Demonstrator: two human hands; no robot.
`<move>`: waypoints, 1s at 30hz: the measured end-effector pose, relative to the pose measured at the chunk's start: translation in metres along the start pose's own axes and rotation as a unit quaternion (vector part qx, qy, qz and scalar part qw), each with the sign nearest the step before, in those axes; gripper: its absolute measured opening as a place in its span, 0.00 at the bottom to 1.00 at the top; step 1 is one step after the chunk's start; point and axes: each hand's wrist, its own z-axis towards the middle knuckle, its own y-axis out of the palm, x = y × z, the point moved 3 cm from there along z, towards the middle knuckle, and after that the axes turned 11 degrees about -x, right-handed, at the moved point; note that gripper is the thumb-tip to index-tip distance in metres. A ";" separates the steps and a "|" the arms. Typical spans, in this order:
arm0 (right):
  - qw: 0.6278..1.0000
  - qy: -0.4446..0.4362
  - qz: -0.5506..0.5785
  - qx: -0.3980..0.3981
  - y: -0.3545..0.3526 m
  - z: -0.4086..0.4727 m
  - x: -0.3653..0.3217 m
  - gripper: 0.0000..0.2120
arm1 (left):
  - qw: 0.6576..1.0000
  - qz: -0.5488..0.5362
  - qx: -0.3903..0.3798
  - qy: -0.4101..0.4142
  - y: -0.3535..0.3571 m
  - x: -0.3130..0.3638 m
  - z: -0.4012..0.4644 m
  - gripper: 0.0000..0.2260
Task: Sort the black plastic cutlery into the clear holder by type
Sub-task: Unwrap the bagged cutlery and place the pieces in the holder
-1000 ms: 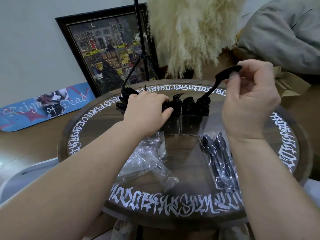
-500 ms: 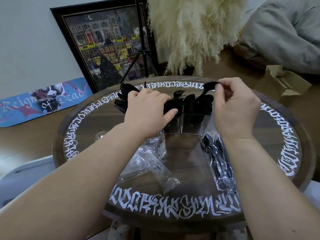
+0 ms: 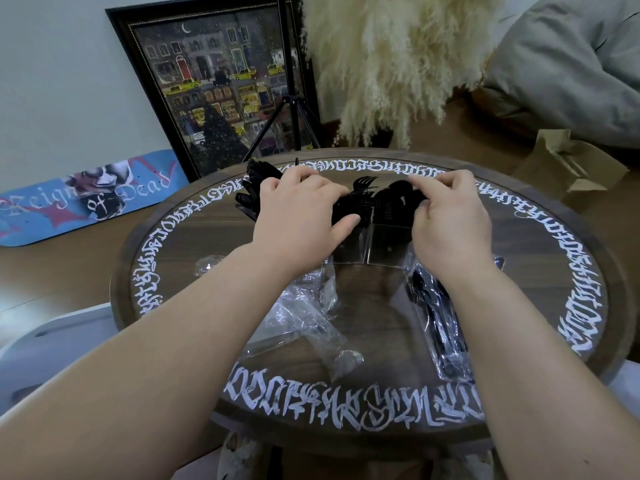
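the clear holder (image 3: 372, 249) stands upright at mid-counter, its compartments packed with black cutlery (image 3: 388, 206) standing handle-down. the right hand (image 3: 450, 223) sits directly over the right compartment, fingers curled onto the utensil tops; whether it pinches a piece cannot be determined. the left hand (image 3: 298, 220) grips the holder's left side, bracing it. a bag of unsorted cutlery (image 3: 440, 327) lies near the right wrist, long axis toward the person. the round wooden counter (image 3: 540, 258) carries white lettering; a framed picture (image 3: 221, 88) leans on the wall.
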 end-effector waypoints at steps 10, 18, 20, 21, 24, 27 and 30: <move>0.996 0.002 0.034 0.080 -0.032 -0.021 0.022 0.14 | 0.986 -0.069 0.109 0.109 0.024 0.041 -0.046 0.17; 0.970 0.129 -0.127 -0.162 -0.019 -0.041 0.090 0.07 | 0.980 -0.059 -0.143 0.124 0.076 0.085 -0.053 0.23; 0.953 0.152 -0.152 -0.215 -0.015 -0.046 0.105 0.13 | 0.975 -0.061 -0.170 0.127 0.084 0.095 -0.054 0.26; 0.947 0.167 -0.153 -0.228 -0.013 -0.047 0.112 0.16 | 0.973 -0.060 -0.182 0.128 0.088 0.099 -0.055 0.27; 0.932 0.224 -0.154 -0.240 -0.010 -0.049 0.129 0.21 | 0.967 -0.051 -0.213 0.128 0.096 0.109 -0.058 0.31; 0.923 0.250 -0.145 -0.252 -0.004 -0.054 0.136 0.21 | 0.961 -0.039 -0.237 0.137 0.103 0.118 -0.059 0.30; 0.926 0.252 -0.135 -0.248 -0.001 -0.058 0.137 0.22 | 0.956 -0.025 -0.255 0.143 0.110 0.123 -0.059 0.29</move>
